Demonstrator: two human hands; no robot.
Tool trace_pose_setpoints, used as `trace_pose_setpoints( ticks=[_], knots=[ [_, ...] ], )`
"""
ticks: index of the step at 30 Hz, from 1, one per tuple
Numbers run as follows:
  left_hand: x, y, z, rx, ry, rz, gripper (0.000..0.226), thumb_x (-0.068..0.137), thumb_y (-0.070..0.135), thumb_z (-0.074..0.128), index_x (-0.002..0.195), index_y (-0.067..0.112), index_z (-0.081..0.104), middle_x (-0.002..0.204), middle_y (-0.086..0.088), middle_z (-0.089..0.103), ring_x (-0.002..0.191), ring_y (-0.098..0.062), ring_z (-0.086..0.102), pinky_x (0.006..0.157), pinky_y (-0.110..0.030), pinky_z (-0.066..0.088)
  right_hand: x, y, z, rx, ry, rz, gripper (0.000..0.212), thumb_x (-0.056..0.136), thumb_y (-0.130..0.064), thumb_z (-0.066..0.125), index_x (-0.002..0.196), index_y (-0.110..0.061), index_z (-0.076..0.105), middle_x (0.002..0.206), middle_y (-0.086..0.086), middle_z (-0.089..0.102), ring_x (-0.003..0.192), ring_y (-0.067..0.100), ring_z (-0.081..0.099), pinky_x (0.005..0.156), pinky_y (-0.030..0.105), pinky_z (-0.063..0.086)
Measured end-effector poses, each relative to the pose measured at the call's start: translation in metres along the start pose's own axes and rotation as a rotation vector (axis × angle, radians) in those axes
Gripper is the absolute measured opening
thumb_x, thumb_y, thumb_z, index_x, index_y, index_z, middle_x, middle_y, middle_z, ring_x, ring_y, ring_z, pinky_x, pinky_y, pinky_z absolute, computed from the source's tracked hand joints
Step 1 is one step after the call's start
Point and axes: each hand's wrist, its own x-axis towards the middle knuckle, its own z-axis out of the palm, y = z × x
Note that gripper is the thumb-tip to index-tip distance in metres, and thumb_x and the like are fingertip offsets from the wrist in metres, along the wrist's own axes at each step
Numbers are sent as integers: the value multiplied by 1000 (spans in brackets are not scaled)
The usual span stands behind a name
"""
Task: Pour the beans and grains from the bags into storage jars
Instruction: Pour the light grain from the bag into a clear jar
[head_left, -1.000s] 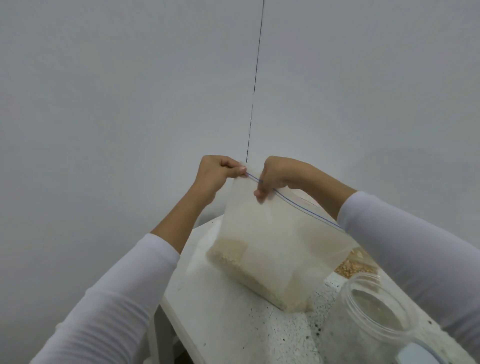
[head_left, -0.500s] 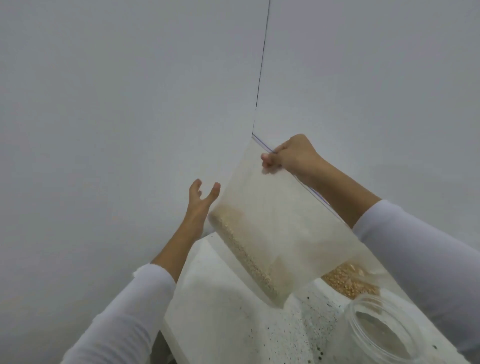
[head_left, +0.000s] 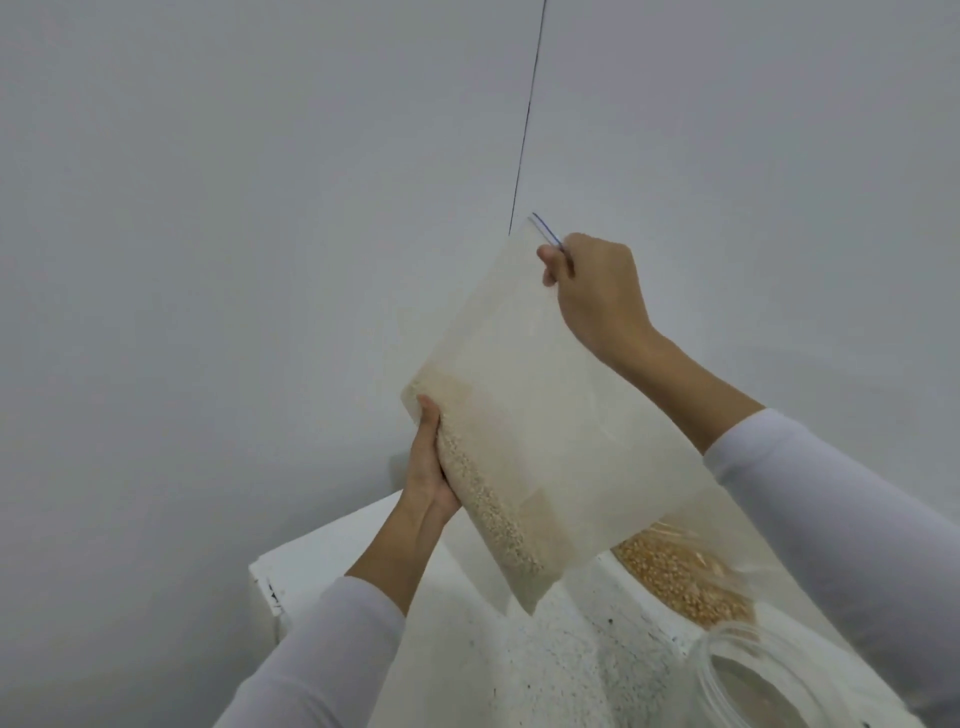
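Observation:
A clear zip bag (head_left: 524, 374) with a blue seal strip hangs tilted above the table, pale grains gathered along its lower left edge. My right hand (head_left: 597, 291) pinches the bag's top edge near the seal. My left hand (head_left: 428, 467) lies against the grain-filled bottom edge from below, thumb on the near face, fingers hidden behind the bag. A clear plastic jar (head_left: 763, 675) stands open at the lower right, partly cut off by the frame edge.
A second bag of yellow kernels (head_left: 680, 571) lies on the white speckled table (head_left: 545, 665) behind the jar. The table's left corner (head_left: 260, 571) is near my left forearm. White walls meet in a corner behind.
My left hand let go of the bag's top, dropped away, and now supports the grain-filled bottom edge. My right hand raised the top edge, lifting and tilting the bag off the table.

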Motion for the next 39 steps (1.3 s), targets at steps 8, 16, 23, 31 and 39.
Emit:
trace_pose_setpoints(
  ticks=[8, 16, 23, 31, 39],
  knots=[
    [1, -3, 12, -23, -13, -56, 52, 93, 49, 45, 73, 16, 79, 80, -7, 74, 70, -22, 72, 72, -41, 56, -3, 8, -10, 277, 62, 125, 45, 80, -10, 59, 50, -16, 25, 50, 0, 22, 45, 10, 17, 42, 21, 13],
    [8, 5, 7, -24, -29, -30, 35, 87, 36, 58, 72, 12, 78, 80, -7, 74, 70, -21, 72, 68, -39, 58, 4, 15, -39, 558, -148, 308, 22, 83, 1, 62, 61, -2, 61, 48, -4, 63, 49, 9, 53, 51, 20, 44],
    [13, 35, 6, 102, -69, 49, 26, 70, 41, 76, 74, 15, 79, 84, -4, 75, 75, -19, 72, 68, -38, 60, -9, 25, -56, 756, -199, 316, 18, 89, -14, 64, 76, -2, 68, 62, 2, 68, 52, 9, 54, 56, 18, 50],
    [20, 63, 19, 222, -29, 138, 33, 90, 23, 57, 66, 15, 77, 77, -2, 74, 70, -15, 71, 61, -30, 59, -16, 13, -64, 826, -88, 357, 21, 89, -17, 64, 72, -4, 67, 60, -1, 69, 59, 13, 56, 57, 17, 52],
    [22, 74, 20, 262, -1, 152, 30, 89, 13, 58, 65, 14, 75, 71, -4, 70, 65, -19, 68, 64, -30, 58, -21, -5, -70, 859, -39, 383, 20, 88, -15, 65, 72, -3, 66, 60, -2, 69, 62, 16, 57, 57, 18, 53]
  ],
)
